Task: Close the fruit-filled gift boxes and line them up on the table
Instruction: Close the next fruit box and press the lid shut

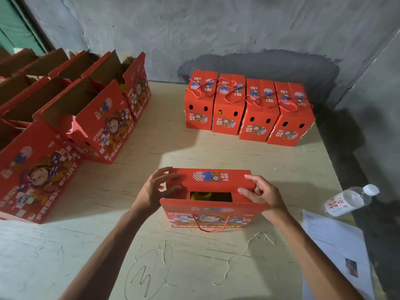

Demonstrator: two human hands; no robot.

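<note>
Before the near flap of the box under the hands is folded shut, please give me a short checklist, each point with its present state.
1. Far flap folded down over the box: ok, left hand and right hand hold its ends.
2. Yellow fruit below the rim: ok, it sits low in the gap.
3. Near flap free to fold: ok, nothing lies on it.
4. Rope handle clear of the opening: ok, it hangs down the front.
5. Room beside the row of four closed boxes: ok on its left side.

My only view: head camera, close above pale scratched wooden worktop (194, 148), tilted forward-down, facing grey plaster wall (216, 29).
</note>
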